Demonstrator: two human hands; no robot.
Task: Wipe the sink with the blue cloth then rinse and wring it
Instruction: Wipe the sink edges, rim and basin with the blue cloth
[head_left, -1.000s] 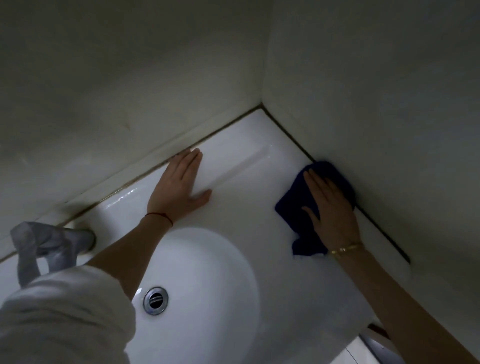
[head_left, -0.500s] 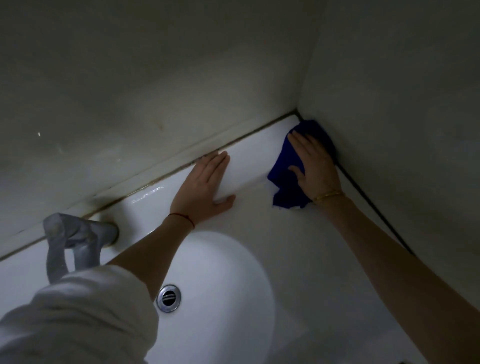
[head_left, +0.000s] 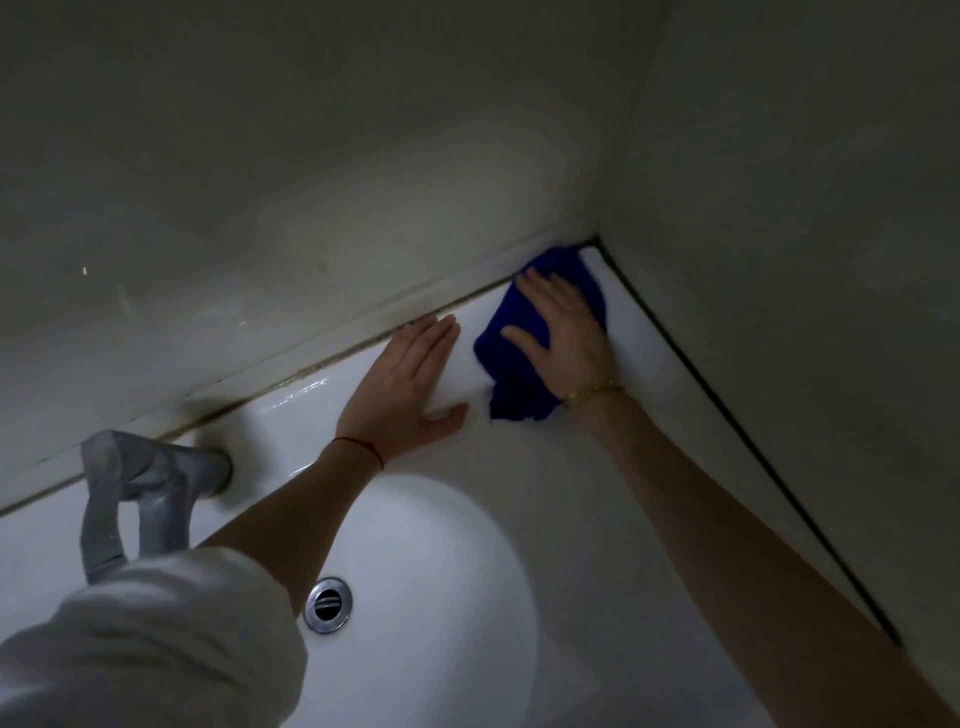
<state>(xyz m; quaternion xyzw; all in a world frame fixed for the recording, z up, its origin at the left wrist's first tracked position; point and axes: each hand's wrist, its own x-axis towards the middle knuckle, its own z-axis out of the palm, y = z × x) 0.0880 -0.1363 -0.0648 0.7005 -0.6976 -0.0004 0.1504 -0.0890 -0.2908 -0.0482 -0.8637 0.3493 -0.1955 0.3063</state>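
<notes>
Both arms reach forward, the left in a pushed-up white sleeve. The left hand (head_left: 402, 387) lies flat, fingers together, thumb spread. The right hand (head_left: 566, 332) presses palm-down, fingers extended.

The person's left hand (head_left: 402, 387) is bare, and a thin red string bracelet (head_left: 363, 448) circles its wrist. Above the bare forearm, a loose, pale grey-white fabric sleeve (head_left: 150, 644) is bunched in soft folds around the upper arm. The right hand (head_left: 563, 332) is also bare; a slim gold chain bracelet (head_left: 592, 392) sits at its wrist. The right forearm shows no sleeve as far as the frame's edge.
</notes>
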